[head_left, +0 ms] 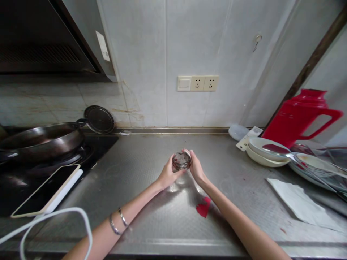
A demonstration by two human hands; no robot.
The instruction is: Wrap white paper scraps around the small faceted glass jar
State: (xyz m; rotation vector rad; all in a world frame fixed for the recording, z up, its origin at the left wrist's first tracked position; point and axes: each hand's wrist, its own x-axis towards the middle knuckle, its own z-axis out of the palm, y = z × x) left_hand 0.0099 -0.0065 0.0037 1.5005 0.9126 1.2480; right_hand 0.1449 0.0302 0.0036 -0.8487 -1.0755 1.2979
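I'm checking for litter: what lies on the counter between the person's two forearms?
A red scrap lies there on the metal counter, close to the right forearm; the head view shows it.

Counter [146,148]: textured metal, shiny, a few specks
Left end: black cooktop [101,146]
Front middle: small red scrap [203,207]
Right side: white sheet [298,202], stacked bowls [267,161] farther back

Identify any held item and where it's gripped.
A see-through, glass-like container, held by its sides: left hand round its left, right hand against its right.
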